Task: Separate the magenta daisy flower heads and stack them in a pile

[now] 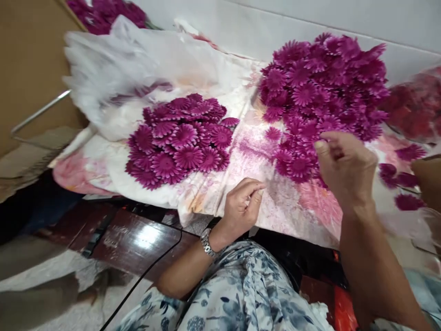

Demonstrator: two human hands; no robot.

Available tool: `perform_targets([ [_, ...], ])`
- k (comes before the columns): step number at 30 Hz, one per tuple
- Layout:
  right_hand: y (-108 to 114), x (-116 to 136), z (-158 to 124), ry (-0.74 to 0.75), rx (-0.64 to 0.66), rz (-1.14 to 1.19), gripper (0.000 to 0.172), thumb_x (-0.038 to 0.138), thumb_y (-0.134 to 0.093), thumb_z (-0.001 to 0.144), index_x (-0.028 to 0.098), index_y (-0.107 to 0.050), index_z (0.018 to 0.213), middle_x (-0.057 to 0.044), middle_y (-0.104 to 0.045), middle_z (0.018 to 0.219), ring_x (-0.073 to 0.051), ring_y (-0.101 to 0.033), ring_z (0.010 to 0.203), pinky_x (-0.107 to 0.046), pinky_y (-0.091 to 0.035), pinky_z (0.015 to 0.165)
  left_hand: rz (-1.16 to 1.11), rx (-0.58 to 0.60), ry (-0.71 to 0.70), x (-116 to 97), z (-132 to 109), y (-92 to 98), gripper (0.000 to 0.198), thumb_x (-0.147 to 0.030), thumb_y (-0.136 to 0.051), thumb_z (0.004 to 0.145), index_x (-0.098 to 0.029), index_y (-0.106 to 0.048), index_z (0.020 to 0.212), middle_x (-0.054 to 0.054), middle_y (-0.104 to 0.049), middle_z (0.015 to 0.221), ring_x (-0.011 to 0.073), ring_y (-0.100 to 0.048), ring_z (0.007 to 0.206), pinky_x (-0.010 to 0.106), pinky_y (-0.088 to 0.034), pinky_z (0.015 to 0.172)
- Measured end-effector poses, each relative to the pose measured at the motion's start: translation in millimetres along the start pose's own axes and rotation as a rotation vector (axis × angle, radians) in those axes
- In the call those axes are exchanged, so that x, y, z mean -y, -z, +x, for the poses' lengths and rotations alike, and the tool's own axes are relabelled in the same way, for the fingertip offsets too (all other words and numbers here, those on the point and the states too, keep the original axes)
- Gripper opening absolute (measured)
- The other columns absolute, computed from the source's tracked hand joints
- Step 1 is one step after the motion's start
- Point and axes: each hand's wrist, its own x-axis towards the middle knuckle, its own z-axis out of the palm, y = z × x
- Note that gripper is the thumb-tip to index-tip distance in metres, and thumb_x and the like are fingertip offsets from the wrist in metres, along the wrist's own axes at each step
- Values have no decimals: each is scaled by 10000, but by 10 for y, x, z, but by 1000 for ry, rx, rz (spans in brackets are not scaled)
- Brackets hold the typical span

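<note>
Floral clothing (237,289) lay nearest, and beyond it the left hand (241,204) and right hand (349,172) were curled into pinches, any hold impossible to tell, near purple flowers (182,142) heaped on a cloth (250,156); handling them seemed underway, wanting a light touch next.

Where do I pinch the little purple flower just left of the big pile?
I'd come from the left and pinch the outer petals of the little purple flower: they spread round and look flat, so the edge seems easiest, and cloth lies that side while the big pile crowds the other.
</note>
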Motion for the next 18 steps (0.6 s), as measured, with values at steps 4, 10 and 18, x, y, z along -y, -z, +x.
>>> perform_targets([
  [4,-226,615,-79,266,405,373,201,263,-522,847,171,-627,702,-23,-634,674,-112,-551,599,-237,-397,581,57,-25,-65,26,-49,105,142,-91,-507,820,-145,-620,887,65,-651,788,135,-625,760,257,-504,672],
  [10,-739,1307,120,70,668,559,204,375,-557,805,181,-615,832,5,-597,651,-106,-492,565,-245,-333,559,99,-66,-52,-30,-80,320,146,-106,-487,809,-175,-614,832,28,-624,723,135,-594,684,262,-486,632],
  [18,-854,1220,238,-245,647,860,145,234,-561,704,182,-481,595,63,-443,510,-51,-358,457,-215,-246,447,0,-414,329,163,193,665,204,-194,-536,814,-197,-568,1015,44,-617,975,136,-590,868,280,-487,813],
])
